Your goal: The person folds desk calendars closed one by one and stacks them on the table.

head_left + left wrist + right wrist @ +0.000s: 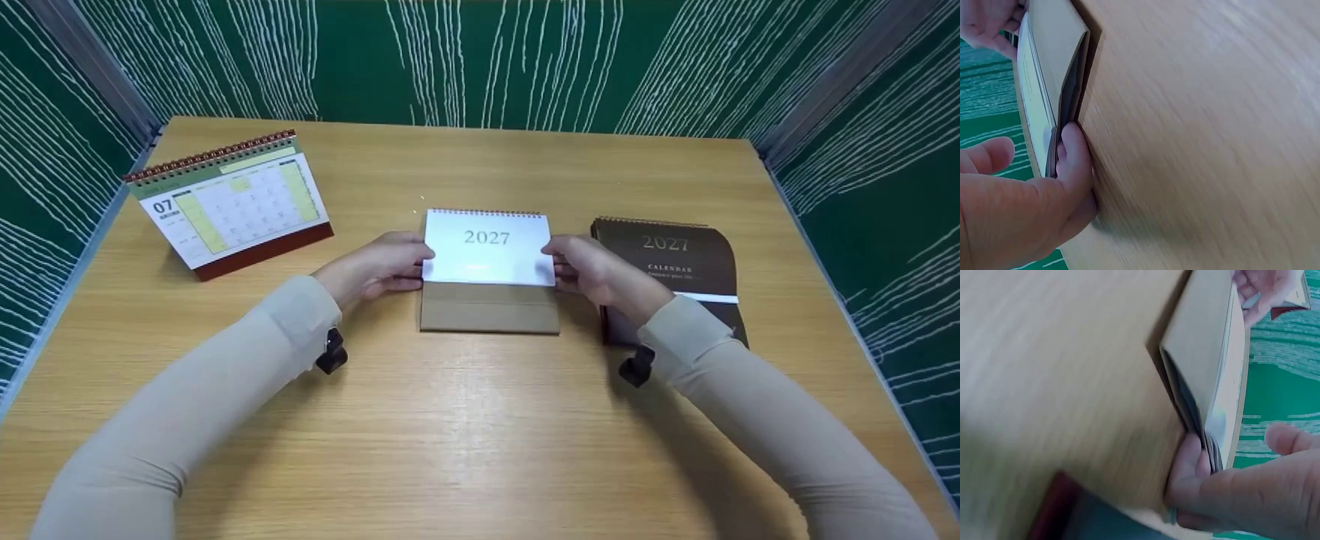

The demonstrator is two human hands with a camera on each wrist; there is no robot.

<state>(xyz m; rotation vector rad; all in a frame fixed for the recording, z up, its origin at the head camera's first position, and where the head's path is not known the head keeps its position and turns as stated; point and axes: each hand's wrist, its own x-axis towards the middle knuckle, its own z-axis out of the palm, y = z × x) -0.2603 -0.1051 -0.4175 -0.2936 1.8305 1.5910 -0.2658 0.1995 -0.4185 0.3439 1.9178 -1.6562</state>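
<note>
A small desk calendar (487, 259) marked 2027, with a white cover, a spiral top and a brown card stand (489, 309), lies low at the middle of the table. My left hand (386, 262) holds its left edge, thumb at the front and fingers around behind. On the opposite edge, my right hand (596, 274) grips it the same way. Both wrist views show fingers (1077, 160) tucked at the side opening of the folded stand (1199, 343). Behind my right wrist is a dark brown 2027 calendar (675, 259) with a white band, partly covered by the hand and sleeve.
At the back left, a spiral desk calendar (240, 202) stands tilted, open at page 07, with a red-brown base. The wooden table (465, 427) reaches back to green panels (360, 60) with white streaks on three sides.
</note>
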